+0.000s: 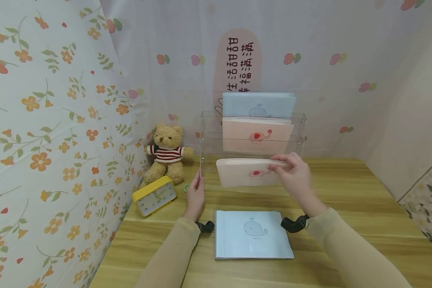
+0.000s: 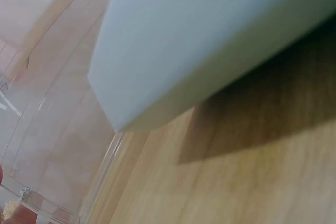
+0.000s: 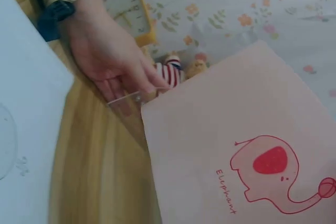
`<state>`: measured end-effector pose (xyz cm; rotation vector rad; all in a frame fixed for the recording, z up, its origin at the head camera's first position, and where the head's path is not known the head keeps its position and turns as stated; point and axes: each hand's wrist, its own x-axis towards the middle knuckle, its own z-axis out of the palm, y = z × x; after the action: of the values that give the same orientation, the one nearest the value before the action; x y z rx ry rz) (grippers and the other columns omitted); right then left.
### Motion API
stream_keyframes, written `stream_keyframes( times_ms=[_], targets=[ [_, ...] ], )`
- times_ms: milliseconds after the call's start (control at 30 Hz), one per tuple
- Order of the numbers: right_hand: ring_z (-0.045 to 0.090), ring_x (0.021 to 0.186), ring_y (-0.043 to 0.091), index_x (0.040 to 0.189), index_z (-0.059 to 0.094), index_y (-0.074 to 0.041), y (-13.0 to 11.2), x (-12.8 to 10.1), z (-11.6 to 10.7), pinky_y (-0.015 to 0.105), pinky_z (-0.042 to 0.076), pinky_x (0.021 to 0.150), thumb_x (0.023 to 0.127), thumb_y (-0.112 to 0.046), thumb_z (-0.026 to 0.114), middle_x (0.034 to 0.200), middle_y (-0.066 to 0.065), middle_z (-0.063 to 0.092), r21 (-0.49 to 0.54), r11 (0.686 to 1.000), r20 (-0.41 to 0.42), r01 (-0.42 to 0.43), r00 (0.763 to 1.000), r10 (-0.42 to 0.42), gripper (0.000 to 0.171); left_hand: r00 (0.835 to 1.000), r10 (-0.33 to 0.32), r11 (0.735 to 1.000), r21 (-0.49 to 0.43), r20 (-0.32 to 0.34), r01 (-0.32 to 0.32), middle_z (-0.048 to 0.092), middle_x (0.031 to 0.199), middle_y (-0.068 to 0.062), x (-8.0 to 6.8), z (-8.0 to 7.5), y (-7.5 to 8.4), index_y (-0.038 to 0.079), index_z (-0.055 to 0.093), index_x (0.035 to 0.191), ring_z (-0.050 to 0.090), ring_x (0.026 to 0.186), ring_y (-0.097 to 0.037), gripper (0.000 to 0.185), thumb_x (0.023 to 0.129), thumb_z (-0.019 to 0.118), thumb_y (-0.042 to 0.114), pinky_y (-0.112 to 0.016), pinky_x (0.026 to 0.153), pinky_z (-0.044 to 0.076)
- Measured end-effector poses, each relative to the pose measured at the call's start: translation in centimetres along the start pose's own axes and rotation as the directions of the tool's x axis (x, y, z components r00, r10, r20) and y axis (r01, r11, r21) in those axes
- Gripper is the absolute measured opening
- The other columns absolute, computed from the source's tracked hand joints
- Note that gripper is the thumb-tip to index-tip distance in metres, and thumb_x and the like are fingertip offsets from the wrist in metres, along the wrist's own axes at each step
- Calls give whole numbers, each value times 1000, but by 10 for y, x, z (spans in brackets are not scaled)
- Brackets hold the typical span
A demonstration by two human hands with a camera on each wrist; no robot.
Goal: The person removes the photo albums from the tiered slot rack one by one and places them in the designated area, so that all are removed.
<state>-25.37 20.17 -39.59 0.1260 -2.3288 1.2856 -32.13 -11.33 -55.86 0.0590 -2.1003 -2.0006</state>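
My right hand (image 1: pixel 293 174) pinches the top right edge of a pink elephant book (image 1: pixel 245 174) (image 3: pixel 236 145), held upright at the front slot of a clear acrylic rack (image 1: pixel 209 132). My left hand (image 1: pixel 195 194) (image 3: pixel 105 51) rests with straight fingers against the rack's front left corner. The middle tier holds another pink elephant book (image 1: pixel 257 134), and a blue whale book (image 1: pixel 259 105) stands in the back tier. A second blue whale book (image 1: pixel 253 234) (image 2: pixel 210 40) lies flat on the wooden table (image 1: pixel 345 224) between my forearms.
A teddy bear (image 1: pixel 165 154) in a striped jumper sits left of the rack, with a yellow clock (image 1: pixel 154 196) and a small green ring (image 1: pixel 186 187) in front of it. Flowered cloth walls close the left and back sides.
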Motion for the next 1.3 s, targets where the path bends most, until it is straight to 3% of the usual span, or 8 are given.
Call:
stream_keyframes(
  times_ms=[200,333,533,800,1000,1167,1300],
  targets=[
    [62,109,29,117,82,-6,14,-9,9,26,49,79,96,-18,88,107,17,69,-36,997,80,-64,995,67,24,1000,5,1000,6,-2,-5,52,170,-10,1,0,0,27,49,167,52,156,-33,50,117,56,28,-51,128,46],
    [61,118,34,119,81,-7,20,-13,13,32,51,87,99,-21,85,122,19,72,-42,991,137,-130,981,135,25,1000,7,1000,12,-5,-7,52,169,-10,2,0,0,27,49,167,51,157,-33,50,117,56,28,-52,129,45],
    [63,121,37,123,80,-7,27,-15,19,27,55,89,100,-22,84,139,20,71,-52,972,171,-228,957,233,27,1000,-12,1000,-1,-5,12,51,170,-8,2,0,1,28,50,166,50,158,-31,49,117,56,29,-51,130,44],
    [70,108,34,125,79,-7,39,-13,23,24,58,83,101,-21,83,130,22,76,-37,954,214,-297,930,298,28,1000,-11,1000,14,4,11,51,171,-5,0,1,2,29,49,167,49,159,-30,49,118,55,29,-48,131,44],
    [69,116,36,125,80,-9,55,-9,23,36,61,95,101,-22,83,134,20,77,-50,965,298,-256,919,259,28,1000,-10,1000,16,9,10,50,172,-6,-1,1,3,28,48,167,48,159,-31,49,118,55,29,-49,130,44],
    [67,123,41,126,81,-12,63,-9,21,59,62,105,101,-23,82,137,21,74,-81,986,343,-146,925,166,27,1000,-14,1000,9,15,14,48,172,-6,-1,0,2,30,47,167,48,160,-30,50,118,55,30,-49,130,44],
    [67,123,43,127,81,-14,64,-9,23,65,61,106,101,-23,82,132,19,72,-147,987,342,-57,934,105,28,1000,-9,1000,6,13,9,49,172,-6,1,0,0,30,47,167,48,160,-30,50,118,55,31,-48,130,44]
  ],
)
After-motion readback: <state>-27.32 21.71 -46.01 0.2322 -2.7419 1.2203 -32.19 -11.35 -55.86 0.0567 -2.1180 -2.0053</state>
